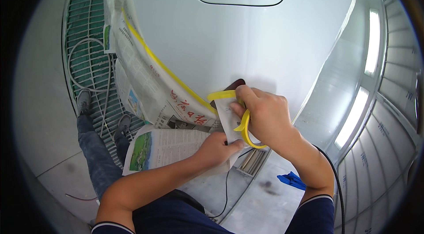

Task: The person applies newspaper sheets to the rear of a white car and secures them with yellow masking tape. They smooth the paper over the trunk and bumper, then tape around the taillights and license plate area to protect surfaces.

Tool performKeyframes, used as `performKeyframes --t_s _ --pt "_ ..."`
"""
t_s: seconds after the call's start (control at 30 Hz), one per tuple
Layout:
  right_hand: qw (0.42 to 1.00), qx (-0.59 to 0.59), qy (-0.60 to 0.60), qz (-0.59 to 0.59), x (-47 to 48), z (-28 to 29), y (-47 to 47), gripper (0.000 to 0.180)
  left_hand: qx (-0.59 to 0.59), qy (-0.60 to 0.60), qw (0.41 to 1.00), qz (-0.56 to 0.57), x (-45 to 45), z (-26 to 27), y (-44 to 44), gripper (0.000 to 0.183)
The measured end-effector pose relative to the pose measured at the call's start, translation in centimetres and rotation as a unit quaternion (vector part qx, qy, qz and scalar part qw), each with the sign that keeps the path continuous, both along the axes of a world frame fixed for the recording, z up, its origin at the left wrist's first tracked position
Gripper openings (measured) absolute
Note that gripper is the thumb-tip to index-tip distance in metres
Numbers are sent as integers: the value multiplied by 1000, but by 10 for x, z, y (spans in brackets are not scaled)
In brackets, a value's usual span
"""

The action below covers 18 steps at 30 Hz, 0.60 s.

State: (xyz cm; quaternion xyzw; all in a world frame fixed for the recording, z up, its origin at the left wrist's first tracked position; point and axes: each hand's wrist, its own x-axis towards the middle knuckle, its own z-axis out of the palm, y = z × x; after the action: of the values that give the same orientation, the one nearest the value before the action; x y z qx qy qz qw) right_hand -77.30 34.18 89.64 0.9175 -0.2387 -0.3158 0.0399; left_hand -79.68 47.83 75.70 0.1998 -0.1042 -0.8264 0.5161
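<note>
My right hand (pixel 266 111) holds a roll of yellow masking tape (pixel 245 131) and pinches a taped newspaper edge. A short yellow tape strip (pixel 222 95) runs along that edge, beside a dark red lamp or reflector (pixel 235 85) on the white vehicle panel (pixel 212 42). Lower down, my left hand (pixel 217 151) grips the newspaper sheet (pixel 179 144) between thumb and fingers. Other newspaper (pixel 149 85) hangs along the panel's left edge, held by a long yellow tape line (pixel 165 70). My right hand partly hides the lamp and the roll.
A fuel flap outline (pixel 240 4) shows on the panel. At left, a looped hose (pixel 68 65) lies on a floor grating (pixel 87 18), near legs in jeans (pixel 96 154). A black cable (pixel 338 181) passes my right arm. Blue material (pixel 291 180) lies below; lit lamps (pixel 373 42) line the wall.
</note>
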Motion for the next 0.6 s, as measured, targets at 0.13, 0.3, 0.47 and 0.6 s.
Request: performKeyframes --t_s 0.13,0.3,0.47,0.6 --pt "998 21 -29 41 -5 -1 -2 22 -41 -60 996 42 0 1 -4 32" --pt "995 39 8 89 -7 3 -6 41 -108 -207 969 79 0 7 -7 29" --pt "993 59 20 96 -3 7 -7 48 -154 -353 903 190 -6 14 -8 24" --pt "990 56 79 102 6 10 -6 50 -157 -396 882 203 -11 20 -10 21"
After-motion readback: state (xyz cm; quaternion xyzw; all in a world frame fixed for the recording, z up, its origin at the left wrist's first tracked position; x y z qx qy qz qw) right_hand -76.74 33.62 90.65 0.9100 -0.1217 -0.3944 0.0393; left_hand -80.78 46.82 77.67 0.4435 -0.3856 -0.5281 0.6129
